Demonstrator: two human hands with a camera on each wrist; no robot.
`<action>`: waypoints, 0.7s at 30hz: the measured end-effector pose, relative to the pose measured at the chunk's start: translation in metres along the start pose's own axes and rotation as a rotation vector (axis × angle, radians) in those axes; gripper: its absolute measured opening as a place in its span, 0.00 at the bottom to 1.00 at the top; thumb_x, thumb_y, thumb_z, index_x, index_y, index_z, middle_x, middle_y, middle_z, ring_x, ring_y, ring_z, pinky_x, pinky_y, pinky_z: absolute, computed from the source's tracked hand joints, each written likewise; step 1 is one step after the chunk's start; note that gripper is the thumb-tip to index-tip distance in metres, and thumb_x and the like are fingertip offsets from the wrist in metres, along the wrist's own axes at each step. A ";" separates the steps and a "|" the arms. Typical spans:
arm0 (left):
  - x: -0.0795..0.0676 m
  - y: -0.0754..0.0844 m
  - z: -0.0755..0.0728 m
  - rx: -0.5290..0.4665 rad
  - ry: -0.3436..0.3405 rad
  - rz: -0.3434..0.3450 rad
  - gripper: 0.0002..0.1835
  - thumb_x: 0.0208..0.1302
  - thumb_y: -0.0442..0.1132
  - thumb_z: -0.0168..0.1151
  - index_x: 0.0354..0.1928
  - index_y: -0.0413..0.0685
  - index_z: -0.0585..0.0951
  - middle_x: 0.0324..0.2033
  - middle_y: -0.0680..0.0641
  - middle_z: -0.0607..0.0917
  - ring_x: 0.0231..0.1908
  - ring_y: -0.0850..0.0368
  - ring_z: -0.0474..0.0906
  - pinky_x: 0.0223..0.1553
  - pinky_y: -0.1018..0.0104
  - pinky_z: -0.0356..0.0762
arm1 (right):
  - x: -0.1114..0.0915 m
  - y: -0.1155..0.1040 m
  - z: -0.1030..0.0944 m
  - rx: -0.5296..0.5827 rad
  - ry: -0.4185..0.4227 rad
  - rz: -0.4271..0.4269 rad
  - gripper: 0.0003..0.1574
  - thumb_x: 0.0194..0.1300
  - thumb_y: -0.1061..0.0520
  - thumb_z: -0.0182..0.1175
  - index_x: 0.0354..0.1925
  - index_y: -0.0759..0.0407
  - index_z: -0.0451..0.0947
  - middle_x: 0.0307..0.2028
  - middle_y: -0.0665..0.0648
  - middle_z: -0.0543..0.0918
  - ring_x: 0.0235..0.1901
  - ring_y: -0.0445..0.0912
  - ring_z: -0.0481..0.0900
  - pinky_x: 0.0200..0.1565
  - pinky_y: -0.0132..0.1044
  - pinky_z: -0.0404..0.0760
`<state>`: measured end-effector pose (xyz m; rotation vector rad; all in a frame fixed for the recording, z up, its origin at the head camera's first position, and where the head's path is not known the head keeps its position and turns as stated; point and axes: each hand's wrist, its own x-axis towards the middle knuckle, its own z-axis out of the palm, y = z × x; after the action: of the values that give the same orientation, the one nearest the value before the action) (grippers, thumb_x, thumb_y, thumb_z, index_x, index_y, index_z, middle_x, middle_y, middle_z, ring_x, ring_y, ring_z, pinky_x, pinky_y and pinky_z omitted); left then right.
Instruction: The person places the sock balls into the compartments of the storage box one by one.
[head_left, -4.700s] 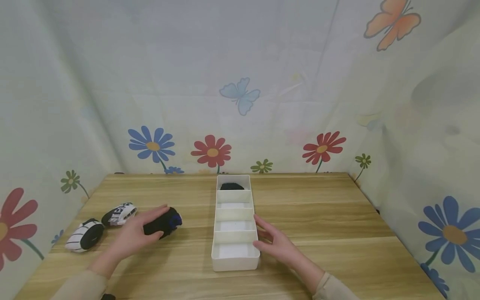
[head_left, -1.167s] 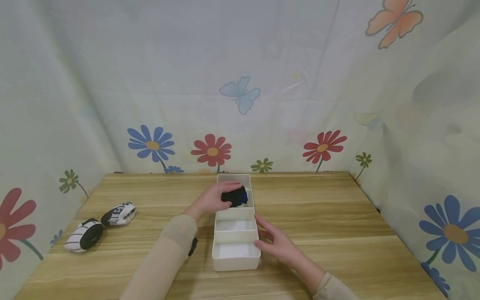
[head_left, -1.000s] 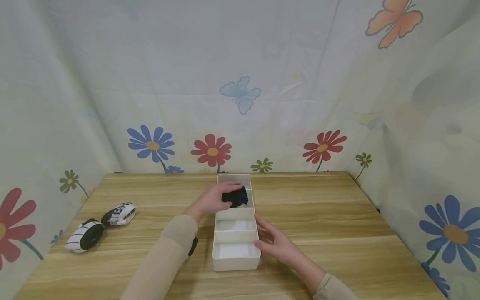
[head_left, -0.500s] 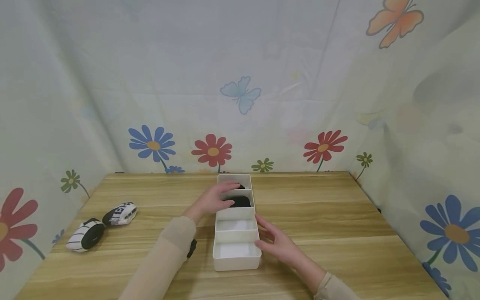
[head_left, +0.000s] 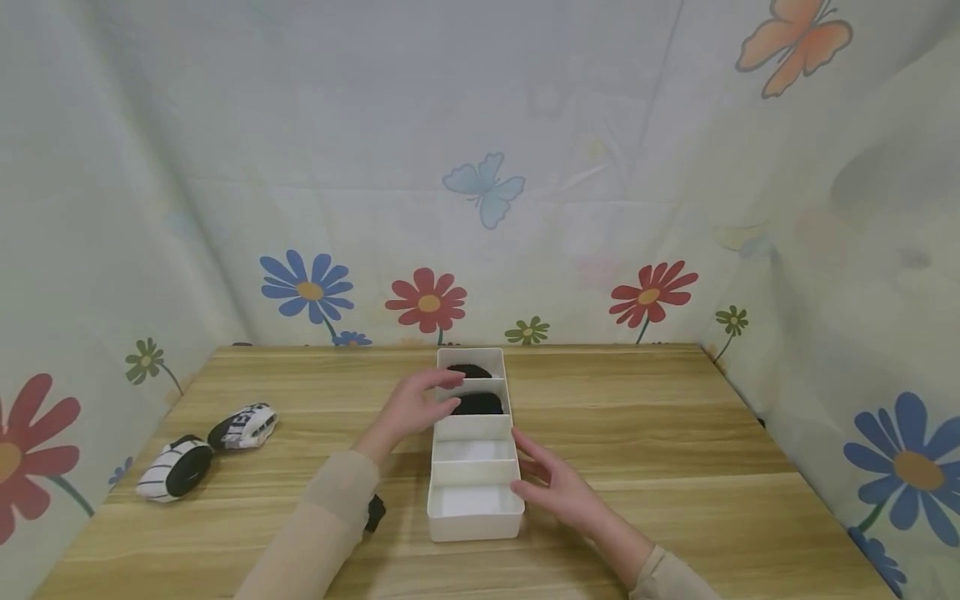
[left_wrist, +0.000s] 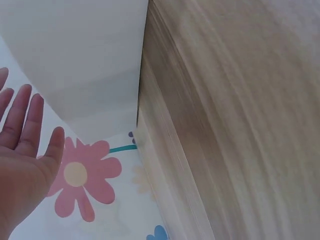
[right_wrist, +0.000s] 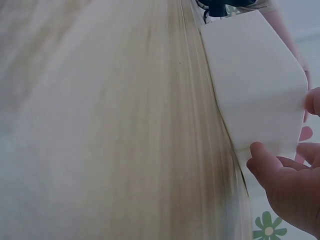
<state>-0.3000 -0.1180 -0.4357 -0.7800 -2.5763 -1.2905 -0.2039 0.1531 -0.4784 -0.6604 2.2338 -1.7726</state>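
Observation:
A long white divided box [head_left: 475, 527] stands on the table, running away from me. Two black rolled-up socks lie in it: one [head_left: 470, 371] in the farthest compartment, the other [head_left: 478, 404] in the one before it. My left hand [head_left: 411, 406] hovers at the box's left side, fingers and thumb apart and holding nothing; its fingertips overlap the socks in the head view. In the left wrist view its palm and spread fingers [left_wrist: 31, 122] show. My right hand [head_left: 558, 492] rests its fingertips against the right wall, and the right wrist view shows fingers [right_wrist: 265, 162] on that wall.
Two white-and-black rolled socks, one striped [head_left: 174, 468] and one lettered [head_left: 243, 427], lie at the table's left. A black bundle [head_left: 375, 512] is partly hidden by the left sleeve. A flowered curtain [head_left: 337, 167] hangs behind the table [head_left: 637, 400].
My left hand carried the black sock from the left into the second-farthest compartment, let it go and has drawn back slightly left. The right hand has stayed at the box.

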 end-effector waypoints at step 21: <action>-0.035 -0.012 -0.030 -0.037 0.174 -0.139 0.21 0.64 0.39 0.68 0.59 0.44 0.81 0.47 0.47 0.86 0.50 0.48 0.80 0.58 0.46 0.74 | 0.000 0.001 0.001 -0.008 0.010 -0.009 0.46 0.67 0.62 0.63 0.76 0.64 0.52 0.74 0.69 0.56 0.66 0.67 0.64 0.63 0.57 0.67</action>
<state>-0.2789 -0.1613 -0.4383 -0.4774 -2.5109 -1.3818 -0.2043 0.1526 -0.4795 -0.6657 2.2485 -1.7758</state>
